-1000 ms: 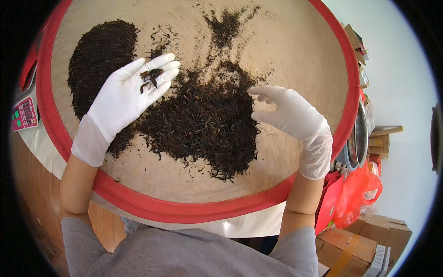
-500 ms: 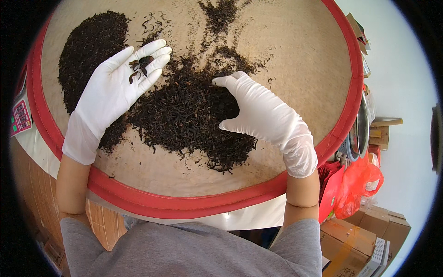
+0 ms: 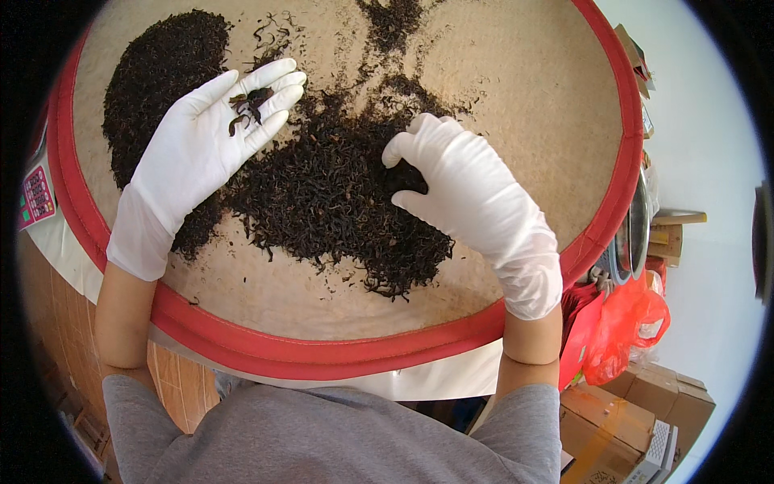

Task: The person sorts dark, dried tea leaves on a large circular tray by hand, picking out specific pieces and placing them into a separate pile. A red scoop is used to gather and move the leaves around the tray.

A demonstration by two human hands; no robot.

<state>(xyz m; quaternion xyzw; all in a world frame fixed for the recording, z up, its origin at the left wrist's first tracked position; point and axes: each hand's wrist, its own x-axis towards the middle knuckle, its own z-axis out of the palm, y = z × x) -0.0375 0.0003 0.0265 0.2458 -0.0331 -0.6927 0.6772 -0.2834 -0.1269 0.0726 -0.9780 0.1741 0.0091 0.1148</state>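
Observation:
My left hand (image 3: 197, 133), in a white glove, is turned palm up with its fingers loosely stretched. It holds several larger dark tea leaves (image 3: 253, 102) on the palm and finger bases. My right hand (image 3: 459, 177), gloved the same way, is over the right side of a spread heap of dark, twisted tea leaves (image 3: 322, 189). Its thumb and curled fingers are apart with a gap between them, and some fingertips are hidden. Both hands are above a large round tan tray (image 3: 540, 97) with a red cloth rim.
A taller pile of tea leaves (image 3: 145, 85) lies at the tray's left, and a smaller one (image 3: 393, 24) at the far side. A device with a keypad (image 3: 38, 196) stands beyond the left rim. At right are red plastic bags (image 3: 625, 331) and cardboard boxes (image 3: 609, 415).
My right hand has shifted slightly right, and its fingers have curled in more, narrowing the gap to the thumb. My left hand stays nearly still with the leaves on it.

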